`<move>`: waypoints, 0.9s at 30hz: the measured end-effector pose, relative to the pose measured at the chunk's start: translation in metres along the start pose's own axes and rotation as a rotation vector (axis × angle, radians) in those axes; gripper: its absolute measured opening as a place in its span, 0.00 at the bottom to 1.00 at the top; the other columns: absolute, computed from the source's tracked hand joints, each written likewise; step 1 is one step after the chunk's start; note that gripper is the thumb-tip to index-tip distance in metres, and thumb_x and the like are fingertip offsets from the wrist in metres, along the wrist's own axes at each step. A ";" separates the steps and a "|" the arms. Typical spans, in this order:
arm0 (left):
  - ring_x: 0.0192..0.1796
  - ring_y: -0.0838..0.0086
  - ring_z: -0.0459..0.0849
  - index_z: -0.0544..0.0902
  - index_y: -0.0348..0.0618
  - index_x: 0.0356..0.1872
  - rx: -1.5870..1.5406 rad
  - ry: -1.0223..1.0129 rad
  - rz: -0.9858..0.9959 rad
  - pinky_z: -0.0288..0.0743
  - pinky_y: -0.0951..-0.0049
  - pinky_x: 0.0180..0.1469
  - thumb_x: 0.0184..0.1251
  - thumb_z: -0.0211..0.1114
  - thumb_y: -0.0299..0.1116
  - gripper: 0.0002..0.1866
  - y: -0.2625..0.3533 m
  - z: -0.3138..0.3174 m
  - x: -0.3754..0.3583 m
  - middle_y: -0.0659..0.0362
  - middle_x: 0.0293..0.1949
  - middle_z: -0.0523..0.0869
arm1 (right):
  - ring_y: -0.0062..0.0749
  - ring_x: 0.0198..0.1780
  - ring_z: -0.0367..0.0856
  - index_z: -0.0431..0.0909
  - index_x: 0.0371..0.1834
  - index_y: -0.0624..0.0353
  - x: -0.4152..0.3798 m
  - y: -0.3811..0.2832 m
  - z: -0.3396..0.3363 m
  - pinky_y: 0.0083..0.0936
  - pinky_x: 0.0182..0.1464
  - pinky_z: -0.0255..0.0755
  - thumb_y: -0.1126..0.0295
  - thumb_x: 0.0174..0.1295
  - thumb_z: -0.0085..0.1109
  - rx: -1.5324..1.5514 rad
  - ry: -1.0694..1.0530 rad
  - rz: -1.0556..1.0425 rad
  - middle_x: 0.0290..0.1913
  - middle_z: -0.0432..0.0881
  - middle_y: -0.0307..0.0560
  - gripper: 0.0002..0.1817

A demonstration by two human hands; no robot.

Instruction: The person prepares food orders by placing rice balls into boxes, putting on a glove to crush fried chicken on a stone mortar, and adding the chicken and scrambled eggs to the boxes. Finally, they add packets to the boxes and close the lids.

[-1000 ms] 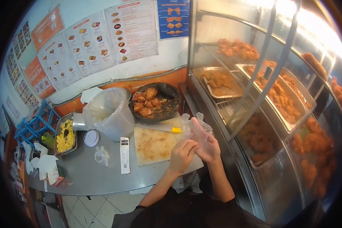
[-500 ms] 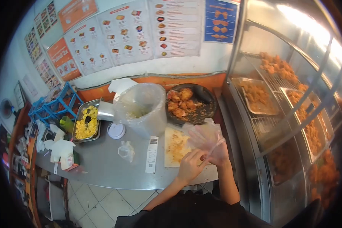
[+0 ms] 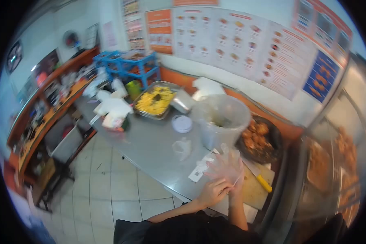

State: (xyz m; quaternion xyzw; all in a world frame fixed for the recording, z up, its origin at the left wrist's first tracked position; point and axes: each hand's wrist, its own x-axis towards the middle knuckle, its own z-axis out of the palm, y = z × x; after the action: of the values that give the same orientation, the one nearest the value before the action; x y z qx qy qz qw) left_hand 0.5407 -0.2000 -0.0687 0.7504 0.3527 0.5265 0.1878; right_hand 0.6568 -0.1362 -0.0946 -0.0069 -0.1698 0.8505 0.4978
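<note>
A clear plastic glove (image 3: pixel 227 162) covers my right hand (image 3: pixel 232 173), whose fingers are spread apart. At its wrist, my left hand (image 3: pixel 214 192) is bare and pinches the glove's cuff. Both hands are above the front edge of the steel table. Just right of them lies a knife with a yellow handle (image 3: pixel 264 183), across a cutting board (image 3: pixel 254 197) marked with crumbs. A white printed paper slip (image 3: pixel 198 171) is to the left of the gloved fingers, partly hidden by them.
Behind the hands stands a large plastic-lined container (image 3: pixel 223 134), with a dark bowl of fried chicken (image 3: pixel 258 136) beside it. Farther left are a white lid (image 3: pixel 182 123), a metal cup (image 3: pixel 183 101), a tray of yellow food (image 3: pixel 154 101) and a blue rack (image 3: pixel 130 67). A glass display case (image 3: pixel 325 162) borders the right.
My view has turned left, so the table contents appear farther right. My gloved fingers have spread wider while my left hand stays at the cuff. The yellow-handled knife has come into view.
</note>
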 end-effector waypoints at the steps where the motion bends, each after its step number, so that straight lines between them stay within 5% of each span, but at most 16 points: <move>1: 0.25 0.68 0.80 0.85 0.43 0.31 0.007 0.004 -0.040 0.72 0.70 0.27 0.53 0.70 0.26 0.05 -0.002 -0.008 -0.007 0.61 0.25 0.80 | 0.66 0.69 0.56 0.71 0.63 0.26 0.009 0.017 -0.003 0.80 0.60 0.50 0.35 0.64 0.41 0.054 0.028 -0.041 0.71 0.60 0.44 0.26; 5: 0.26 0.68 0.80 0.85 0.41 0.32 -0.015 0.070 -0.136 0.73 0.71 0.29 0.55 0.69 0.25 0.04 -0.006 -0.043 -0.037 0.59 0.27 0.81 | 0.56 0.67 0.61 0.75 0.57 0.32 0.029 0.083 -0.022 0.75 0.64 0.50 0.40 0.66 0.44 0.064 0.132 0.174 0.65 0.69 0.43 0.22; 10: 0.31 0.68 0.82 0.84 0.41 0.34 -0.066 -0.056 -0.122 0.75 0.72 0.33 0.58 0.68 0.26 0.04 -0.019 -0.096 -0.071 0.59 0.28 0.80 | 0.55 0.68 0.60 0.72 0.57 0.47 0.040 0.138 -0.042 0.67 0.68 0.49 0.36 0.64 0.46 0.058 0.168 0.193 0.67 0.65 0.52 0.31; 13: 0.33 0.68 0.83 0.84 0.41 0.35 -0.210 -0.121 -0.147 0.75 0.72 0.35 0.59 0.68 0.26 0.04 -0.045 -0.135 -0.083 0.59 0.28 0.81 | 0.51 0.71 0.56 0.67 0.64 0.58 0.068 0.162 -0.029 0.59 0.72 0.43 0.36 0.65 0.42 0.302 -0.018 0.270 0.68 0.63 0.57 0.38; 15: 0.35 0.66 0.83 0.83 0.42 0.33 -0.287 -0.196 -0.242 0.76 0.70 0.38 0.61 0.66 0.30 0.03 -0.064 -0.168 -0.089 0.59 0.31 0.82 | 0.46 0.76 0.46 0.58 0.69 0.67 0.090 0.193 -0.020 0.47 0.76 0.33 0.36 0.67 0.36 0.066 0.069 0.101 0.72 0.57 0.57 0.44; 19: 0.34 0.67 0.82 0.84 0.44 0.34 -0.295 -0.192 -0.215 0.75 0.71 0.38 0.61 0.67 0.32 0.04 -0.115 -0.253 -0.108 0.60 0.33 0.82 | 0.40 0.79 0.34 0.52 0.73 0.65 0.133 0.259 -0.011 0.38 0.77 0.26 0.34 0.67 0.32 -0.403 0.258 -0.205 0.76 0.49 0.54 0.45; 21: 0.36 0.72 0.83 0.86 0.46 0.38 -0.209 -0.219 -0.561 0.75 0.75 0.36 0.63 0.67 0.34 0.06 -0.128 -0.296 -0.121 0.62 0.34 0.85 | 0.39 0.79 0.29 0.52 0.73 0.64 0.161 0.285 -0.027 0.39 0.76 0.22 0.34 0.68 0.30 -0.694 0.488 -0.256 0.78 0.45 0.51 0.45; 23: 0.31 0.77 0.83 0.87 0.48 0.38 -0.167 -0.154 -0.599 0.75 0.75 0.33 0.64 0.66 0.36 0.07 -0.140 -0.329 -0.138 0.62 0.31 0.86 | 0.36 0.78 0.36 0.53 0.73 0.62 0.183 0.308 -0.044 0.38 0.76 0.26 0.37 0.69 0.33 -0.700 0.591 -0.289 0.76 0.53 0.49 0.43; 25: 0.27 0.77 0.82 0.87 0.46 0.38 -0.085 -0.019 -0.882 0.74 0.78 0.31 0.65 0.65 0.36 0.07 -0.160 -0.357 -0.163 0.61 0.28 0.87 | 0.34 0.74 0.49 0.57 0.72 0.61 0.204 0.318 -0.062 0.36 0.74 0.36 0.40 0.70 0.37 -0.908 0.693 -0.397 0.71 0.62 0.47 0.39; 26: 0.24 0.78 0.82 0.87 0.42 0.37 -0.305 0.212 -0.945 0.75 0.78 0.29 0.67 0.64 0.37 0.10 -0.160 -0.373 -0.169 0.60 0.25 0.86 | 0.34 0.74 0.49 0.57 0.72 0.61 0.213 0.322 -0.059 0.36 0.74 0.36 0.40 0.70 0.37 -0.910 0.685 -0.389 0.71 0.62 0.47 0.39; 27: 0.24 0.78 0.82 0.87 0.42 0.37 -0.304 0.221 -0.948 0.75 0.78 0.29 0.67 0.64 0.37 0.10 -0.172 -0.385 -0.183 0.60 0.25 0.86 | 0.33 0.71 0.54 0.58 0.72 0.60 0.218 0.324 -0.055 0.34 0.73 0.41 0.42 0.70 0.39 -1.086 0.659 -0.403 0.69 0.64 0.46 0.37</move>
State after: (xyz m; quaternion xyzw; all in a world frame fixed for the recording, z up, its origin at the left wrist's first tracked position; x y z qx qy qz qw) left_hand 0.0920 -0.2505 -0.1575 0.4121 0.5913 0.5051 0.4747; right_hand 0.2834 -0.0801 -0.2074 -0.4843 -0.4112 0.4878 0.5987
